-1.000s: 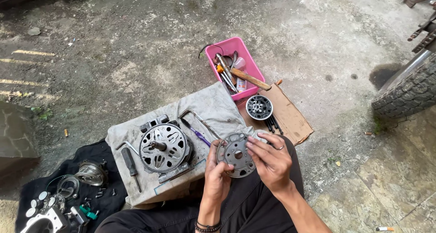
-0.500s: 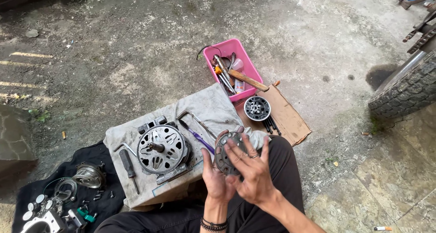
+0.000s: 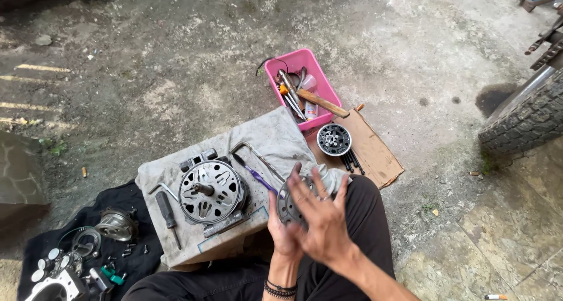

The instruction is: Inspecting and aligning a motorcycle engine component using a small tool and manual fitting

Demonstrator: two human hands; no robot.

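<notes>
Parts lie at the far left on a black cloth (image 3: 141, 260): a small round metal housing (image 3: 117, 225) and some pale plastic pieces beside it. Next to the cloth, a grey rag (image 3: 275, 139) covers a low block. On the rag rest a dark screwdriver (image 3: 168, 212), a round motor body (image 3: 211, 190) with a short shaft standing up from its middle, a bent hex key (image 3: 258, 156) and a thin purple tool (image 3: 260, 179).

Just right of the motor body, over the person's lap, the left hand (image 3: 281, 230) holds a round perforated metal cover (image 3: 291, 202) from below. Its fingers are curled around the lower edge of the cover, so the grip is closed on it. The right hand (image 3: 322, 219) is in front of the same cover with the fingers spread wide and a little blurred. The fingertips lie over the face of the cover, but I cannot tell if they press on it or only pass near it; this hand grips nothing.

Further right, a pink tray (image 3: 275, 72) holds a wooden-handled hammer (image 3: 321, 102) and other tools. Below it, a flat piece of cardboard (image 3: 375, 154) carries a small round finned part (image 3: 333, 139) and some dark bolts (image 3: 352, 160). At the far right edge a tyre (image 3: 522, 122) stands on the concrete
</notes>
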